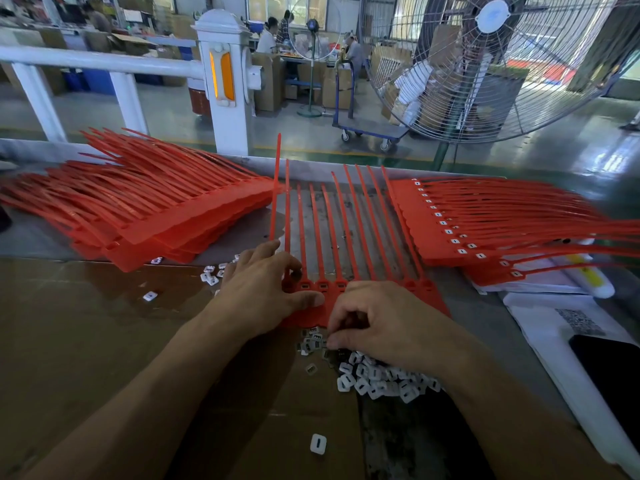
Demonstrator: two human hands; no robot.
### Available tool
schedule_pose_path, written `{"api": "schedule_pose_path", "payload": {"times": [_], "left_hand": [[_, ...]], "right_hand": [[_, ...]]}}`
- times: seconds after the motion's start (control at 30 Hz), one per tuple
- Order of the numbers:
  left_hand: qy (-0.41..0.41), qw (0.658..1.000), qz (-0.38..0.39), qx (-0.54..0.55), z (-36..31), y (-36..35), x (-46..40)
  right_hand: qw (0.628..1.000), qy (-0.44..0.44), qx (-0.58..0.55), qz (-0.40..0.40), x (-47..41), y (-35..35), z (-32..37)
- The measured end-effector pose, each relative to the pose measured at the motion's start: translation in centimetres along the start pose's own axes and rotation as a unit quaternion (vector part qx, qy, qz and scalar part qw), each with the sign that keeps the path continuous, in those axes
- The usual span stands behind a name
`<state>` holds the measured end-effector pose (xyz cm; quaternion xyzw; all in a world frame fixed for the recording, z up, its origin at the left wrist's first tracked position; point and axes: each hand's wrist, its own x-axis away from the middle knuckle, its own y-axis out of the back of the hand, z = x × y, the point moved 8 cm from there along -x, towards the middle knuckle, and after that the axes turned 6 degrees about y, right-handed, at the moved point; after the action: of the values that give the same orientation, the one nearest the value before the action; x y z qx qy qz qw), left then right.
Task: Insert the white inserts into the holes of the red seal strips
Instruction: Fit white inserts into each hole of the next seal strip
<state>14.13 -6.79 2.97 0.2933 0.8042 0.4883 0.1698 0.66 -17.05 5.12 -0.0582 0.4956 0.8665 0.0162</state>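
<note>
My left hand (pixel 266 289) lies spread, fingers flat, pinning the row of red seal strips (pixel 346 237) at mid-bench. My right hand (pixel 381 323) curls over the heap of white inserts (pixel 377 379) by the near edge, fingertips picking; whether one is pinched I cannot tell. I should keep the heads steady, take one insert, square it to an empty hole.

The right hand (pixel 384 323) covers its own fingertips, part of the white inserts (pixel 377 379) pile and several heads of the red seal strips (pixel 322 237) row, while the strip stacks left and right run past the frame edges, blurred there.
</note>
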Motion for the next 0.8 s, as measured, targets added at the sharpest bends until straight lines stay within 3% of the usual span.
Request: {"api": "schedule_pose_path", "payload": {"times": [0.37, 0.47, 0.6, 0.8], "left_hand": [[-0.005, 1.000, -0.007, -0.004, 0.0, 0.0, -0.1], [-0.006, 1.000, -0.007, -0.002, 0.1, -0.1, -0.1], [-0.003, 1.000, -0.001, 0.004, 0.3, -0.2, -0.1], [-0.001, 1.000, 0.006, 0.007, 0.4, -0.3, 0.0]], "right_hand": [[0.999, 0.019, 0.027, -0.013, 0.1, 0.0, 1.0], [0.997, 0.003, -0.026, -0.076, 0.1, 0.9, 0.4], [0.967, -0.069, -0.112, -0.219, 1.1, 3.4, -2.8], [0.924, -0.140, -0.216, -0.283, 2.8, 5.4, -7.5]]}}
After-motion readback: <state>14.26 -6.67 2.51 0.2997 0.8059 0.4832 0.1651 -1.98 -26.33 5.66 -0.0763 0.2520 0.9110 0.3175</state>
